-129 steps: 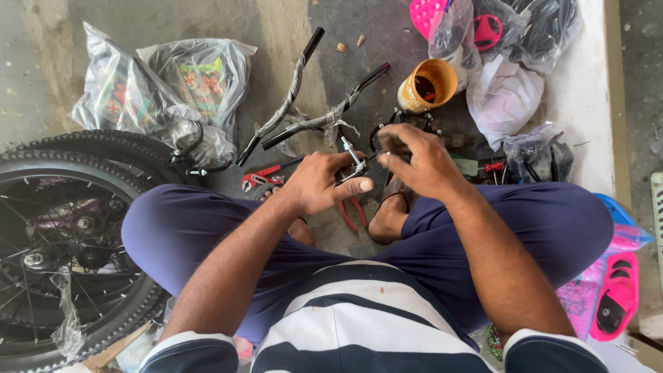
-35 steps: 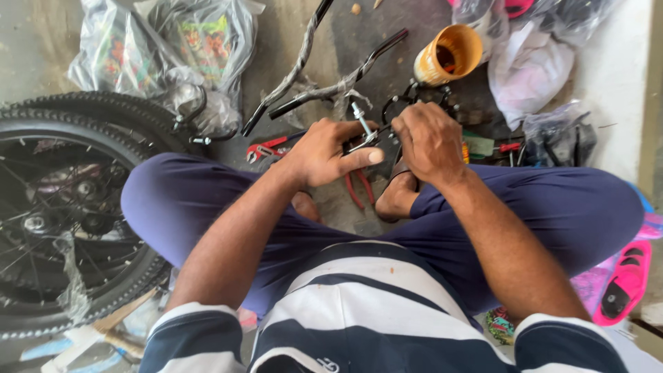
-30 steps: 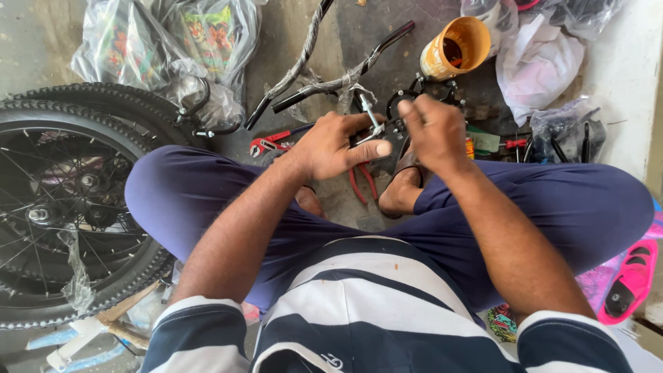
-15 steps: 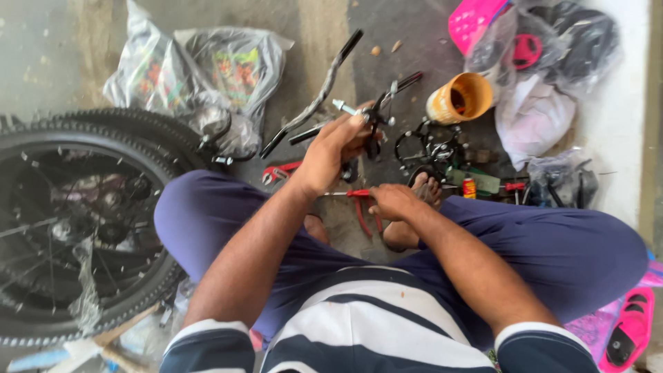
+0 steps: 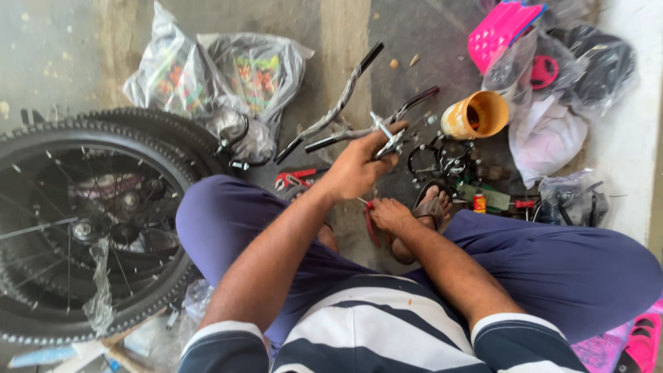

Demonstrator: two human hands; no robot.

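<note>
Small metal brake part [image 5: 388,138] — silvery, gripped upright, raised over floor; red-handled pliers [image 5: 371,220] — low, between knees.

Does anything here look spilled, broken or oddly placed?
Nothing looks spilled or broken. The orange plastic cup lies tipped on its side on the grey concrete floor, with nothing run out of it.

shiny metal handlebar [image 5: 331,114], matt rubber tyre [image 5: 83,138]

A bicycle repair spot on concrete floor [image 5: 62,41] — wheel [image 5: 83,228], handlebars [image 5: 331,110], bagged parts [image 5: 207,83].
</note>
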